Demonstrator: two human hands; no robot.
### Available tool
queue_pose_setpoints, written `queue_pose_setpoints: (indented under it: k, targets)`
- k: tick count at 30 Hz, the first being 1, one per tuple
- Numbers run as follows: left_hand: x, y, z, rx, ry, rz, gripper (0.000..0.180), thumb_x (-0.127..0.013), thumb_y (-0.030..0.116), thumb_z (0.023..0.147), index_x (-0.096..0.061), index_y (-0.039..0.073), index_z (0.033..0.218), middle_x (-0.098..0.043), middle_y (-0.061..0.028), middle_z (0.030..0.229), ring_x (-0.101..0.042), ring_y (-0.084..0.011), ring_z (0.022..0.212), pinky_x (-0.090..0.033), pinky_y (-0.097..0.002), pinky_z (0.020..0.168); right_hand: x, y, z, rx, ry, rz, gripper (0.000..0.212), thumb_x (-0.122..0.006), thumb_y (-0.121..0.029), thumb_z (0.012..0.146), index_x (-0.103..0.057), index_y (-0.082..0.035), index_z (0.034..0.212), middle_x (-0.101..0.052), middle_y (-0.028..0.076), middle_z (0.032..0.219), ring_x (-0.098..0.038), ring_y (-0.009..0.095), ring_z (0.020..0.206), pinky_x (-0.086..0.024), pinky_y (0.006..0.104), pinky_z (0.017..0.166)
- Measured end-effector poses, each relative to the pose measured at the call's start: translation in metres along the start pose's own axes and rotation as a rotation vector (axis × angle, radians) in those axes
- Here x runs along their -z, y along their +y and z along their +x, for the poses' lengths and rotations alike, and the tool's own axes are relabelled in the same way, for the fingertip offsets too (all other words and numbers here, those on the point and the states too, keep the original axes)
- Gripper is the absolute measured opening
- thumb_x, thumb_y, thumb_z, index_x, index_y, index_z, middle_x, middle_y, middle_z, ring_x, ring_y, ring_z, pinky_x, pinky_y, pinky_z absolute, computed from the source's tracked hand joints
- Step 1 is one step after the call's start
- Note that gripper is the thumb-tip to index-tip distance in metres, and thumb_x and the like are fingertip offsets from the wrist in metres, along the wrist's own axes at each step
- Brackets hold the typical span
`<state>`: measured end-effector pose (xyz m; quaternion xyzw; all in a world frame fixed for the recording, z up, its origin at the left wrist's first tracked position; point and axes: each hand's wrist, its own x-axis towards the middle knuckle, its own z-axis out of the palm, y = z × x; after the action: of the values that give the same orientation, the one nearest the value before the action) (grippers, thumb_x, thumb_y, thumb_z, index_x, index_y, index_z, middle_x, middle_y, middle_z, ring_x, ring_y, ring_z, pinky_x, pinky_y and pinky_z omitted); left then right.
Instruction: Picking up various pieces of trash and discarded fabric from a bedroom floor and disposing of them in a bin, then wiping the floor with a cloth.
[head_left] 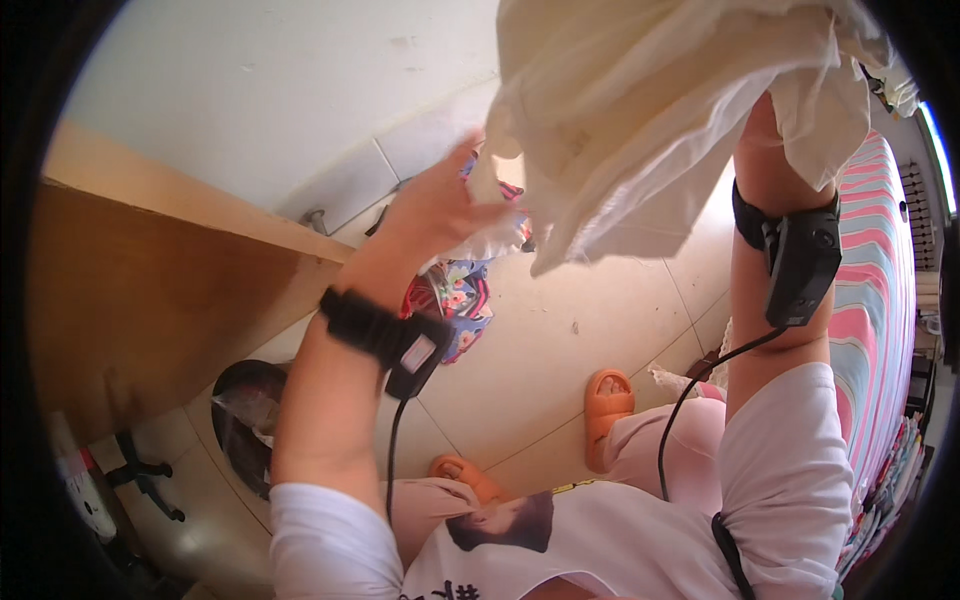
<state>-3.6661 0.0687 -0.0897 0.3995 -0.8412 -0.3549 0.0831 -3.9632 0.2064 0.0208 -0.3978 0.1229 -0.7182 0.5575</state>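
Observation:
A large cream-white cloth [640,130], thin and creased like a garment, hangs in the upper right with loose lower edges. My right forearm goes up into its folds, and they cover my right hand; a bare part of that arm [765,150] shows just below. Beside the cloth's left edge is my left hand [435,210], its thumb and fingers apart; whether they touch the fabric is unclear. Beneath the left hand, a colourful flower-patterned cloth [465,300] lies in a heap on the floor, partly hidden by my wrist.
To the left stands a wooden table or cabinet [180,260] against a white wall [280,100]. A dark round bin [245,410] with a clear liner is near my left elbow. A bed with a striped cover [870,300] runs along the right. Orange slippers [608,410] are on my feet.

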Motion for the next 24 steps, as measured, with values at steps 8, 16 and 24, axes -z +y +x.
queue_pose_setpoints:
  k: [8, 16, 24]
  targets:
    - [0.014, 0.020, 0.019, -0.074, -0.132, -1.612, 0.032, -0.050, 0.026, 0.091, -0.055, 0.002, 0.111, -0.062, -0.0107, 0.104, -0.061, -0.0199, 0.089, -0.050, -0.0302, 0.078, 0.051, 0.061, 0.008, -0.083, 0.041, -0.376, 0.046, -0.040, -0.042, 0.093, -0.054, -0.002, 0.111, -0.061, 0.013, 0.105, -0.059, 0.020, 0.098, -0.045, 0.0365, 0.089]
    - [-0.018, 0.034, 0.017, -0.149, -0.353, -1.768, 0.038, -0.036, 0.026, 0.095, -0.049, 0.001, 0.120, -0.057, -0.0118, 0.114, -0.056, -0.0262, 0.105, -0.045, -0.0395, 0.091, 0.004, 0.186, -0.031, -0.429, -0.083, -0.214, 0.066, -0.078, -0.008, 0.065, -0.047, -0.003, 0.123, -0.057, 0.009, 0.111, -0.050, 0.017, 0.107, -0.037, 0.0318, 0.096]
    - [0.018, -0.023, -0.052, 0.026, 0.076, -1.289, 0.039, -0.039, 0.023, 0.096, -0.038, -0.001, 0.126, -0.056, -0.0086, 0.091, -0.036, -0.0025, 0.045, -0.030, -0.0138, 0.036, 0.104, 0.018, -0.056, -0.501, 0.797, -0.445, 0.041, -0.066, -0.009, 0.072, -0.057, -0.001, 0.112, -0.062, 0.014, 0.104, -0.060, 0.027, 0.096, -0.047, 0.0355, 0.084]
